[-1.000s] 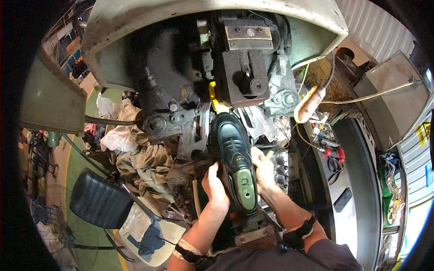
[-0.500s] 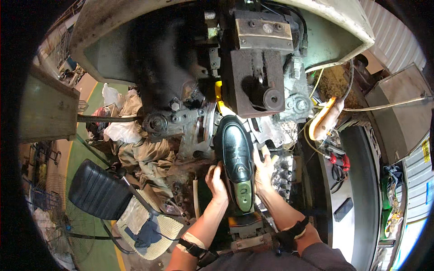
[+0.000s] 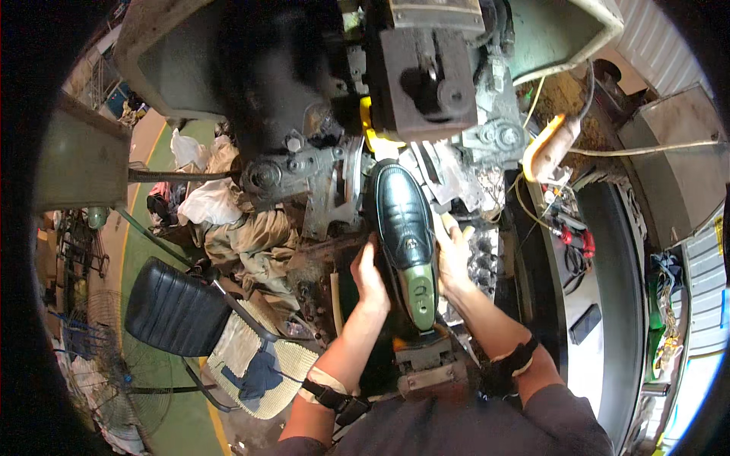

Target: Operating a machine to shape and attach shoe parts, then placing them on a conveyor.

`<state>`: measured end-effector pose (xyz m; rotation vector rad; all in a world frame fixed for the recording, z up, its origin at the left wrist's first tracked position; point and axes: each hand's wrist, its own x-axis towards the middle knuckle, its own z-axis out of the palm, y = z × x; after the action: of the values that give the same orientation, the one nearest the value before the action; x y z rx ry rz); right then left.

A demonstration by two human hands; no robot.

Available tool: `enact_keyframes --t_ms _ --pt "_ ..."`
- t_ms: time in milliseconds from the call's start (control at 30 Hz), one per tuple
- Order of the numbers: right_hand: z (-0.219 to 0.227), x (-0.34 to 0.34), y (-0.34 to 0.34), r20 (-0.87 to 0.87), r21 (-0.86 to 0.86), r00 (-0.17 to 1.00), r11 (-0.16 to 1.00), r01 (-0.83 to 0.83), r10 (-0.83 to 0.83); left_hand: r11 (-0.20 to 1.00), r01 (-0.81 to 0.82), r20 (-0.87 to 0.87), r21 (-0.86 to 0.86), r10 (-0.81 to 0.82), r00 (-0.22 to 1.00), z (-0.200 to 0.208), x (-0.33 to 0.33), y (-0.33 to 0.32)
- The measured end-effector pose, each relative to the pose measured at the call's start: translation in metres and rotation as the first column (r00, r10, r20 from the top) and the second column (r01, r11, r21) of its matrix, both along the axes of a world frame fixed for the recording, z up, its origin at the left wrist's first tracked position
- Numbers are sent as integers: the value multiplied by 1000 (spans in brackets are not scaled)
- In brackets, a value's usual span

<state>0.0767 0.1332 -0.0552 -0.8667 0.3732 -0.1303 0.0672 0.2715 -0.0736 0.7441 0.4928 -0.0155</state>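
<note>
A glossy black leather shoe (image 3: pixel 403 216) is fitted over a green shoe last (image 3: pixel 419 296), toe pointing away from me. The bare heel part of the last is toward me, above a metal support (image 3: pixel 430 365). My left hand (image 3: pixel 370 280) is closed against the shoe's left side, its fingers partly hidden behind the edge. On the opposite side, my right hand (image 3: pixel 454 258) grips along the shoe, fingers pointing forward. The toe lies just below a yellow machine part (image 3: pixel 368 125) and the dark metal block (image 3: pixel 422 91) of a machine.
Metal arms (image 3: pixel 266 175) flank the toe. A lit lamp (image 3: pixel 547 148) hangs at right, above a bench with a phone (image 3: pixel 585 324) and a red-handled tool (image 3: pixel 578 242). To the left are a black-backed chair (image 3: pixel 175 308), cloth heaps (image 3: pixel 251 243) and a wire fan guard (image 3: pixel 125 365).
The whole view has shifted, so the machine appears higher in the picture. The shoe and both hands appear slightly higher and to the right. My left fingers look straighter.
</note>
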Motion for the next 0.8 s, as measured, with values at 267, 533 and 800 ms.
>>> enact_keyframes --t_ms 267,533,800 --pt "-5 -27 -2 -28 -77 938 935 -345 344 810 -251 191 529 174 966 -53 -38 102" --pt "-13 -25 -2 -17 34 952 952 -305 306 798 -140 -384 586 427 819 -290 -126 218" --pt "16 -37 2 -60 -74 938 936 -345 341 463 10 -249 886 458 853 -265 -119 212"
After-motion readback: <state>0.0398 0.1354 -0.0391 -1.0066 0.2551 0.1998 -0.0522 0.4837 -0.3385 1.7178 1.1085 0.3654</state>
